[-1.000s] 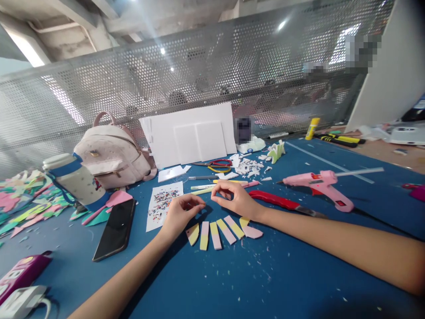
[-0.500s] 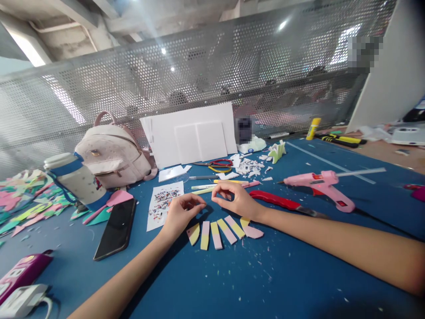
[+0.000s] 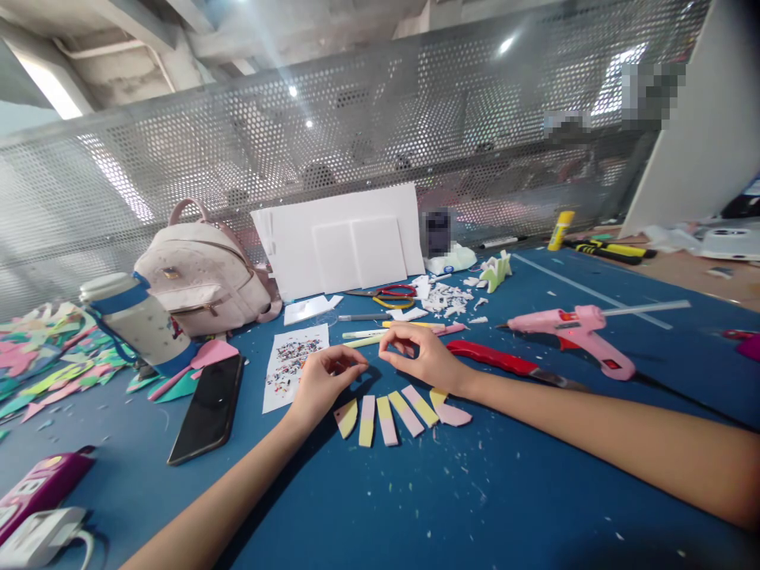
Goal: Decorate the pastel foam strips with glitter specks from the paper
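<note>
My left hand rests at the table's middle beside the sheet of small coloured specks, fingers loosely curled and nothing visible in them. Facing it, my right hand has its fingers bent, with a gap between thumb and forefinger and nothing held. In front of both hands, several pink-and-yellow foam strips lie fanned in a row. A rounded piece ends the row at the left, and a pink-and-yellow piece ends it at the right, partly under my right wrist.
A pink glue gun and a red-handled knife lie at the right. Scissors, pens and white scraps are behind the hands. At the left are a phone, a bottle, a backpack and foam offcuts.
</note>
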### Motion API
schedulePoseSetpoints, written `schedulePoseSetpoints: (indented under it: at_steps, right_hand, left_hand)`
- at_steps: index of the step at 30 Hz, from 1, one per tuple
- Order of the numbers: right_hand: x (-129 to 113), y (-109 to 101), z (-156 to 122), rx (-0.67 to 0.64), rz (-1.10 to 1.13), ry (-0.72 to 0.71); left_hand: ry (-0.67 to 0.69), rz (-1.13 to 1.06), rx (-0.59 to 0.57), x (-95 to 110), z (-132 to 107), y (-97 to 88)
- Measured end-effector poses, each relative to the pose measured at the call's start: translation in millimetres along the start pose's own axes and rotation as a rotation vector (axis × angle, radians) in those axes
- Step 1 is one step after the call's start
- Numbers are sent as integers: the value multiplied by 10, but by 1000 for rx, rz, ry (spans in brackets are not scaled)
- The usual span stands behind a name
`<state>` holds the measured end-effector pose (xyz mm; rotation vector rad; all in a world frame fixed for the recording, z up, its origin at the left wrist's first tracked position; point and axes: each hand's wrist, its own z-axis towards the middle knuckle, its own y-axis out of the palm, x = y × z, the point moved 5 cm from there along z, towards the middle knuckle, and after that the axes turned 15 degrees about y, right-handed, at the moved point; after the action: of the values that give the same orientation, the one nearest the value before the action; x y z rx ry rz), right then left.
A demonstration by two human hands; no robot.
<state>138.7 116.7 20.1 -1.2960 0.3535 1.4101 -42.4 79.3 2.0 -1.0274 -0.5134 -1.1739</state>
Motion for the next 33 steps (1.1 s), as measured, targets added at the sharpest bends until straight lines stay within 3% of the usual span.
schedulePoseSetpoints:
  at_steps: [33]
  right_hand:
    - [-11,-12,7,45,-28,-8]
  left_hand:
    - [17,9,27,0,-3,-17]
